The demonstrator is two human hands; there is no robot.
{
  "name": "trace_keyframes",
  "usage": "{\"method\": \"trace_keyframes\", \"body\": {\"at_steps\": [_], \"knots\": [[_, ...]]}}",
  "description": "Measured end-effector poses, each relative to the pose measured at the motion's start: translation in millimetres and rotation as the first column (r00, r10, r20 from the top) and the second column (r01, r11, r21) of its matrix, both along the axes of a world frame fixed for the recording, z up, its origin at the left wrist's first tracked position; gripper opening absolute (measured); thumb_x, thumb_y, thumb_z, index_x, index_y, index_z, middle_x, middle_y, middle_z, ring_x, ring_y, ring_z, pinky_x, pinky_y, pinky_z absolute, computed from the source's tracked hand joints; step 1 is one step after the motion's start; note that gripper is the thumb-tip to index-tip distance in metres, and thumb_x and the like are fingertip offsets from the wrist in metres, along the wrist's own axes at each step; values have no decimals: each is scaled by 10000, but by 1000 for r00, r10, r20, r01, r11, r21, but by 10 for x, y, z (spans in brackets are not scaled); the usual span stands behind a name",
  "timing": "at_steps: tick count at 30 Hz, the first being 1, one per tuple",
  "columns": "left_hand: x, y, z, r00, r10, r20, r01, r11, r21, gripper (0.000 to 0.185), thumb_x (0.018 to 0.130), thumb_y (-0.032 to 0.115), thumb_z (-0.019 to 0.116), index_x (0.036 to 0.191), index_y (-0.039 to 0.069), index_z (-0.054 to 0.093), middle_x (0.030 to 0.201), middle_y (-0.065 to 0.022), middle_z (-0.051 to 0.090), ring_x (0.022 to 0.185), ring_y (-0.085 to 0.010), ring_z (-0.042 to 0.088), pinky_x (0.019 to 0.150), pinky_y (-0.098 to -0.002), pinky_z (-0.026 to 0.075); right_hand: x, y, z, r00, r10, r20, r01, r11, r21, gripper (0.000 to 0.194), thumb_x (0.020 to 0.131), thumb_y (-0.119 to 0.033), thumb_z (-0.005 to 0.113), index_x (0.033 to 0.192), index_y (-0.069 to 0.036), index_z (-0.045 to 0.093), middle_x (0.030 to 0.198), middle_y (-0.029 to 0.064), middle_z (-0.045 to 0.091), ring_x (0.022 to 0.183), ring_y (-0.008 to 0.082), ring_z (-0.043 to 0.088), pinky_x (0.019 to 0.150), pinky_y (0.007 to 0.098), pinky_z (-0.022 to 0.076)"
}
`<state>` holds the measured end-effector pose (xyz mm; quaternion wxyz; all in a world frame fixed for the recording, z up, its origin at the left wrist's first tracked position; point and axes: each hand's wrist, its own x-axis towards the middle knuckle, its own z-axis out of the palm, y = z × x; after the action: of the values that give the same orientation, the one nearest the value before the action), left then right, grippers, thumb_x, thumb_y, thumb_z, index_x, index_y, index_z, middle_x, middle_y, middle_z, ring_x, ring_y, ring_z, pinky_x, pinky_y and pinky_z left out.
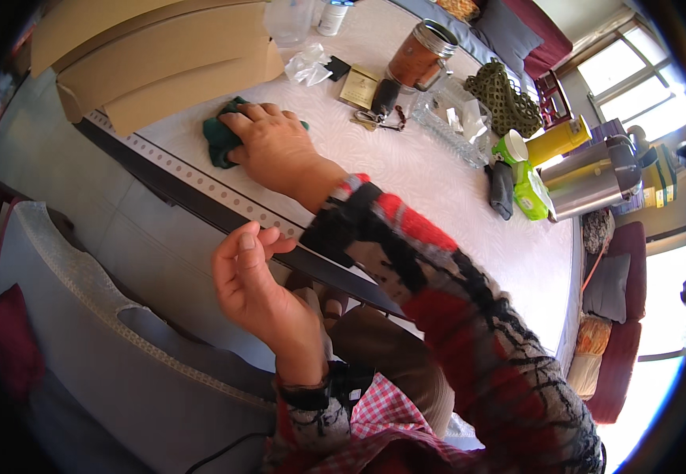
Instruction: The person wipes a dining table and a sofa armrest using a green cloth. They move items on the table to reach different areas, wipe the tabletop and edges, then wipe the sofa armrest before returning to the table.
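Note:
My right hand (pixel 277 148) presses a dark green cloth (pixel 219 135) onto the pale patterned tabletop (pixel 343 142), close to the table's dotted border. Part of the cloth is hidden beneath the palm and fingers. Off the table's near edge hangs my left hand (pixel 254 284), its fingers loosely curled and holding nothing. Beyond the right hand lie a gold-coloured box (pixel 359 87), a bunch of keys (pixel 367 120) and a dark case (pixel 385 96).
A large cardboard box (pixel 183 56) stands left of the cloth. Farther back are a brown mug (pixel 417 56), crumpled plastic (pixel 308 65), a clear glass tray (pixel 446 127) and a green mesh bag (pixel 503 98). A steel vacuum jug (pixel 583 178) and green tissue pack (pixel 530 192) stand right. A chair back (pixel 112 355) is lower left.

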<state>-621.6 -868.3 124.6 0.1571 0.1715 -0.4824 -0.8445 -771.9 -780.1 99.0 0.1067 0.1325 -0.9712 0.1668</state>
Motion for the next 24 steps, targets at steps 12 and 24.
{"method": "trace_keyframes", "body": {"at_steps": [12, 24], "knots": [[-154, -504, -148, 971, 232, -49, -220, 957, 189, 199, 1032, 194, 612, 1081, 4, 647, 900, -90, 693, 775, -183, 658, 761, -317, 554, 2989, 1258, 469, 953, 140, 270, -150, 989, 16, 621, 716, -154, 826, 1305, -124, 633, 1448, 176, 545, 1340, 440, 513, 1084, 550, 434], [-129, -551, -219, 974, 222, -50, -207, 956, 210, 250, 1035, 223, 590, 1121, -5, 645, 951, -106, 684, 789, -211, 660, 802, -335, 552, 1818, 344, 210, 957, 261, 125, -276, 952, 133, 744, 643, -201, 862, 1346, -205, 618, 1465, 142, 512, 1369, 393, 482, 1110, 551, 420]]}}
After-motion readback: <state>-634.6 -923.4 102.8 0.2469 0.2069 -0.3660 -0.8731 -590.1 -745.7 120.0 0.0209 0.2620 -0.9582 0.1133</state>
